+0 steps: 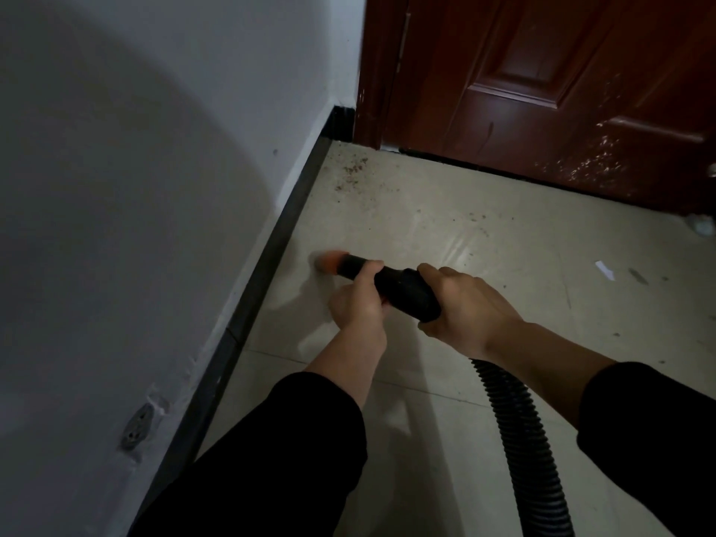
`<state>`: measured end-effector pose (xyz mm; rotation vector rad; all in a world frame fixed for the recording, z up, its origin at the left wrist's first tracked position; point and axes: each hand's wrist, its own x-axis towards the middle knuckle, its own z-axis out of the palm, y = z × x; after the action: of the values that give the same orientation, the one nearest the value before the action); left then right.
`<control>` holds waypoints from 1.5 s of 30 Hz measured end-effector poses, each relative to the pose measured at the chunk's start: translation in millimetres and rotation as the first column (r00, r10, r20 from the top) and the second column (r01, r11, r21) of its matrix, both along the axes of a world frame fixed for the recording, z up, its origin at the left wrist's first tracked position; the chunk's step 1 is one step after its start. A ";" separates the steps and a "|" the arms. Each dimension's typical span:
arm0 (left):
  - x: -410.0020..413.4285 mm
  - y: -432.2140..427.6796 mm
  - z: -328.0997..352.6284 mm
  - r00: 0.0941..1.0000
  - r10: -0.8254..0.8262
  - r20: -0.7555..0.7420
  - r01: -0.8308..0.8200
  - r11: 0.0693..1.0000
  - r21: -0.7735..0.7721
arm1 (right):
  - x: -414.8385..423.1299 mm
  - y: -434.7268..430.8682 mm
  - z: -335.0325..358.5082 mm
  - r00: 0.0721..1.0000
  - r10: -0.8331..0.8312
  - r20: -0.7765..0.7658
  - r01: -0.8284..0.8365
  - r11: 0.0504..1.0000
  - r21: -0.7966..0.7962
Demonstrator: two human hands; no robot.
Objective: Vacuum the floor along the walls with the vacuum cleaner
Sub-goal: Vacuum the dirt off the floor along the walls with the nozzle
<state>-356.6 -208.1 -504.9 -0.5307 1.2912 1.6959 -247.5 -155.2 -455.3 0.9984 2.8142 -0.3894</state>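
**A:** Where's the nozzle?

**B:** The vacuum nozzle (387, 282) is low over the floor (445, 226), with its orange tip (329, 261) just beside the baseboard (271, 261). The tip is blurred, so I can't tell if it touches. My left grip (358, 304) is wrapped round the black tube, and my right grip (469, 304) is curled round the fat collar where the hose (519, 432) joins.

**A:** Risks?

**B:** If I shove too hard, I reckon the tip will knock the baseboard. The crumbs (354, 170) near the baseboard's far end could scatter under a fast sweep. The hose trailing away from the baseboard might tug me off line.

**A:** Which way is it pointing?

**B:** The long axis lies nearly flat. The tip aims at the baseboard, and the hose end points away from it.
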 end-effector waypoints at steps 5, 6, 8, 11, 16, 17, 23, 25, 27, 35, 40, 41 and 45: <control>-10.4 -6.3 -1.9 0.999 0.036 -0.012 -0.036 0.999 0.008 | -11.8 -3.3 -6.8 1.000 0.011 -0.023 -0.011 1.000 -0.014; -11.7 -7.3 -2.0 0.999 0.040 -0.014 -0.040 0.999 0.005 | -13.4 -3.8 -8.0 1.000 0.012 -0.026 -0.013 1.000 -0.017; -14.1 -8.3 -2.3 0.999 0.048 -0.015 -0.048 0.999 0.000 | -16.2 -4.3 -9.5 0.999 0.010 -0.032 -0.010 1.000 -0.023; -15.0 -8.9 -2.7 0.999 0.048 -0.025 -0.048 0.999 -0.006 | -17.6 -4.1 -10.6 0.999 0.015 -0.035 -0.016 1.000 -0.025; -8.1 -9.2 -5.8 0.998 -0.005 -0.066 0.000 0.997 -0.081 | -8.1 -1.8 -6.6 0.998 0.039 -0.044 -0.041 0.998 -0.043; -6.1 -8.9 -5.9 0.998 -0.012 -0.068 0.006 0.996 -0.087 | -5.5 -1.7 -5.2 0.998 0.042 -0.044 -0.044 0.998 -0.048; 4.1 -8.9 -7.8 0.997 -0.035 -0.076 0.027 0.994 -0.106 | 5.1 -6.6 -2.4 0.998 0.051 -0.037 -0.053 0.997 -0.052; 6.1 -9.6 -8.5 0.997 -0.032 -0.076 0.024 0.994 -0.110 | 7.1 -7.7 -2.5 0.998 0.057 -0.036 -0.059 0.997 -0.045; 8.4 -9.3 -9.1 0.997 -0.033 -0.076 0.024 0.993 -0.117 | 9.5 -8.0 -2.6 0.998 0.063 -0.031 -0.064 0.997 -0.034; 14.5 3.5 -10.8 0.991 -0.117 -0.071 0.113 0.992 -0.062 | 20.7 1.9 -1.6 1.000 0.001 -0.016 -0.001 1.000 0.025; 13.8 13.3 -6.8 0.994 -0.101 -0.029 0.101 0.995 0.011 | 19.0 11.1 -1.7 1.000 -0.024 -0.003 0.024 0.999 0.045; 12.5 15.1 -5.7 0.994 -0.105 -0.025 0.105 0.994 0.016 | 18.0 13.2 -1.4 1.000 -0.030 -0.002 0.030 0.998 0.048; 6.6 25.3 -1.8 0.996 -0.095 0.001 0.095 0.995 0.019 | 12.8 21.9 -1.3 0.998 -0.058 -0.001 0.058 0.997 0.051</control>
<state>-350.0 -182.8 -506.7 -0.4531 1.2775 1.6273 -234.7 -133.3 -456.6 1.0929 2.8130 -0.3252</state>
